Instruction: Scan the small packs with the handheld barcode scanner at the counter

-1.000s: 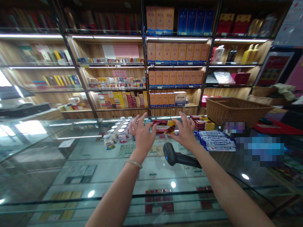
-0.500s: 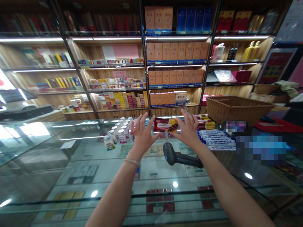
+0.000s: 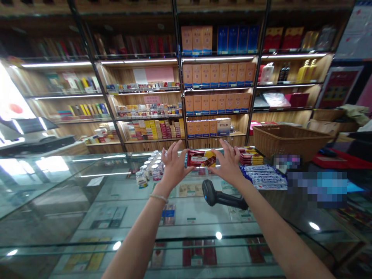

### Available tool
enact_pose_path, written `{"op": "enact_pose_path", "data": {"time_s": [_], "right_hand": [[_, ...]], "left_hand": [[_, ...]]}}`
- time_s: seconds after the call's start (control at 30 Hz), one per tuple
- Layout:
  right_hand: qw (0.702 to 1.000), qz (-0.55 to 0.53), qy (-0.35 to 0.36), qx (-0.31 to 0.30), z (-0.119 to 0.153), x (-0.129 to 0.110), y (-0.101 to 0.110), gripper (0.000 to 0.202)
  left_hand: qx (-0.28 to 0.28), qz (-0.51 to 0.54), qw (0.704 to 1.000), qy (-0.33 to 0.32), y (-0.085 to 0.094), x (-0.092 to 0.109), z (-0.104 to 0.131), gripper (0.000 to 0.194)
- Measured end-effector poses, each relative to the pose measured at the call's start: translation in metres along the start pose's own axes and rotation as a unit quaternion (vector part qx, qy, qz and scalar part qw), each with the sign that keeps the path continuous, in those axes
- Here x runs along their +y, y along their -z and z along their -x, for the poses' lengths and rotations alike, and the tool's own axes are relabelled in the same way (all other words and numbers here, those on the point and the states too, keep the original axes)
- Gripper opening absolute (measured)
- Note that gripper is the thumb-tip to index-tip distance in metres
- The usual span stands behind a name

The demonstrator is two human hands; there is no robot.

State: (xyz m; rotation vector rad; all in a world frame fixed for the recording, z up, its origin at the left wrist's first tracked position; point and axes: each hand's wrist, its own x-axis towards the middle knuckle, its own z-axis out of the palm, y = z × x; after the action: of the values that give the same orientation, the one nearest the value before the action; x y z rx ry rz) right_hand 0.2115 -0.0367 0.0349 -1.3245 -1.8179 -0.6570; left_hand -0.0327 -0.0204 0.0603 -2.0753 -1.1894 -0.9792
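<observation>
Seemingly light, stiff and perhaps slick-wrapped, the red chocolate box [image 3: 201,158] hangs mid-frame above the glass table [image 3: 87,201], pinched at its short ends by left hand [image 3: 173,167] and right hand [image 3: 229,166].

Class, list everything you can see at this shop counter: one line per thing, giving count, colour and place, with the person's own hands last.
chocolate bar: one, red and brown wrapper, held up between both hands above the counter
barcode scanner: one, black, lying on the glass below the right hand
glass counter: one, clear, across the foreground, goods visible inside
small jars: a cluster, clear with white lids, on the counter left of the hands
stacked bars: one pile, red and yellow, right of the hands
blue-and-white packets: a row, on the counter at right
wicker basket: one, brown, on the counter far right
orange boxes: many, on the centre back shelves
left hand: grip on the bar's left end
right hand: grip on the bar's right end
</observation>
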Motion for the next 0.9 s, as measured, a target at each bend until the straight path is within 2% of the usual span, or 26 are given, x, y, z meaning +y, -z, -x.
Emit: {"op": "enact_pose_path", "data": {"time_s": [0.13, 0.27, 0.5, 0.7, 0.9], "right_hand": [[1.000, -0.013, 0.020, -0.009, -0.004, -0.019, 0.007, 0.063], [0.998, -0.033, 0.041, -0.016, 0.001, -0.046, 0.010, 0.071], [0.995, -0.061, 0.069, -0.047, 0.003, -0.097, 0.004, 0.061], [0.991, -0.087, 0.077, -0.065, 0.000, -0.145, -0.013, 0.064], [0.984, -0.118, 0.081, -0.110, 0.013, -0.186, -0.037, 0.064]], "left_hand": [[-0.009, -0.011, 1.000, -0.006, 0.025, -0.017, 0.006, 0.067], [-0.035, -0.012, 0.999, -0.005, 0.050, -0.038, 0.024, 0.073], [-0.073, -0.034, 0.997, 0.001, 0.086, -0.076, 0.056, 0.073], [-0.090, -0.059, 0.993, 0.043, 0.104, -0.117, 0.084, 0.070], [-0.146, -0.062, 0.985, 0.073, 0.111, -0.151, 0.123, 0.069]]}}
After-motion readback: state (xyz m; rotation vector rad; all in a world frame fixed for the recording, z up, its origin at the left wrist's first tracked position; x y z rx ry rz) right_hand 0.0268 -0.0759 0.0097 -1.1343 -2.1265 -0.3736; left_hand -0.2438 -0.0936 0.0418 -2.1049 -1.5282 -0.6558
